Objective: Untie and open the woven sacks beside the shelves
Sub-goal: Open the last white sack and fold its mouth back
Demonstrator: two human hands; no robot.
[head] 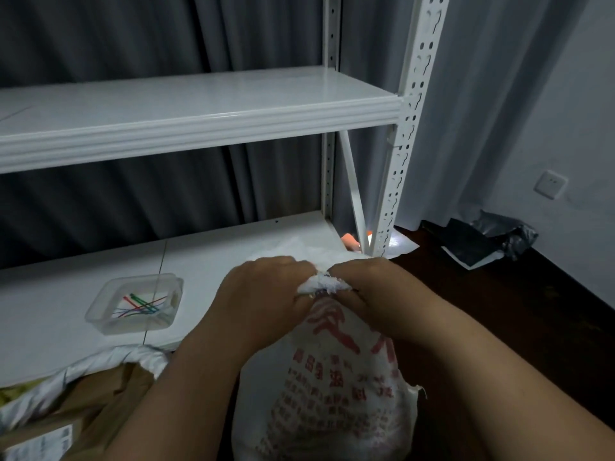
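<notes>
Both hands met at the bunched neck (322,283) of the woven sack (327,387). The left hand (263,294) had its fingers curled over the gathered white fabric, gripping it; the right hand (369,294) pinched the same bunch from the other side, knuckles up. The sack, white with red print, stood upright on the dark floor (519,314), its long axis vertical and its neck pointing up, just in front of the lower shelf (76,294) near its right front corner. A clear tray (100,307) of coloured ties (141,304) sat on that shelf, left of the hands.
</notes>
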